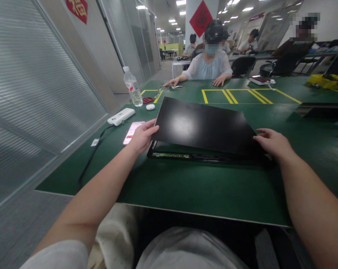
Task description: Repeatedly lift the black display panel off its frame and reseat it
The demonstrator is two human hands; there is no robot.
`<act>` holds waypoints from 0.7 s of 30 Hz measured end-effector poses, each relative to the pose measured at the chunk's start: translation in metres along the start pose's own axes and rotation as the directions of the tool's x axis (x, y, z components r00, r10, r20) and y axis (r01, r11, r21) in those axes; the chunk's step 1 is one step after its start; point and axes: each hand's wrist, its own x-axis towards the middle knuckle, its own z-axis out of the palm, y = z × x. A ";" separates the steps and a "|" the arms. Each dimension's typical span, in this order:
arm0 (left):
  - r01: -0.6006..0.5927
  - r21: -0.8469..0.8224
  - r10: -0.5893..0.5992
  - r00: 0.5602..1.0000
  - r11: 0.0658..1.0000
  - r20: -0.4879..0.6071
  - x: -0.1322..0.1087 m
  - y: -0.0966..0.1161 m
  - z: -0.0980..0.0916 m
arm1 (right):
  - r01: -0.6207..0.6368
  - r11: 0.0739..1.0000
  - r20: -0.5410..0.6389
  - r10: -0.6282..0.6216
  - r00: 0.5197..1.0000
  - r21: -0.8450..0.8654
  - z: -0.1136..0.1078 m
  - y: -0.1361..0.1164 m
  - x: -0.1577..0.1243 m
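A flat black glossy panel [202,127] is held tilted over a black frame [222,158] on the green table. My left hand [143,136] grips the panel's left edge, thumb on top. At the panel's right edge, my right hand [274,144] pinches the corner, its fingertips partly hidden. A green circuit strip [171,155] shows inside the near left side of the frame. Most of the frame's interior is hidden under the panel.
Left on the green table [199,190] are a phone [133,131], white power bank [121,116] with cable, earphone case [150,107], water bottle [133,87] and red scissors [148,99]. Across sits a person [209,65], hands on the table. A black item [326,111] lies right.
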 end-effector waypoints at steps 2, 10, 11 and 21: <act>-0.027 -0.005 0.027 0.999 1.000 0.021 -0.001 0.001 0.000 | -0.030 0.998 -0.004 0.030 1.000 0.049 0.000 0.000 0.001; -0.083 -0.012 0.084 0.995 0.996 0.057 -0.003 0.000 0.001 | -0.104 0.922 -0.027 0.123 0.992 0.374 0.006 0.002 -0.001; -0.080 -0.016 0.080 0.996 0.997 0.046 -0.003 0.000 0.000 | -0.108 0.899 -0.022 0.130 0.991 0.425 0.006 0.001 -0.002; -0.042 -0.009 0.041 0.995 0.999 -0.095 0.002 0.005 -0.012 | -0.091 0.620 0.103 0.016 0.995 0.779 -0.020 -0.018 -0.017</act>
